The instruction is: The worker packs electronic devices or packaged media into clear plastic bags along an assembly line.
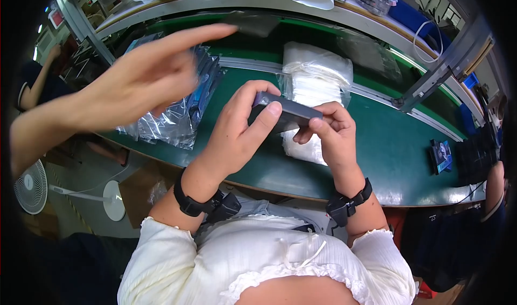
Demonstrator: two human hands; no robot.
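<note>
A small dark box (pixel 295 110) is held between my two hands above the green table. My left hand (pixel 246 131) grips its left end, the thumb lying on the near face. At the right end, the fingers of my right hand (pixel 333 133) pinch the corner. Beneath and behind the box lies a stack of clear plastic bags (pixel 309 86), partly hidden by my hands. A pile of plastic-bagged items (pixel 173 123) rests to the left of my left hand.
A co-worker's blurred arm and hand (pixel 133 78) reach in from the left, finger extended over the bagged pile. Behind the table (pixel 387 151) runs a green conveyor belt (pixel 363 58) with loose plastic bags, under a shelf. Small printed boxes (pixel 441 156) stand at right; other people sit at both sides.
</note>
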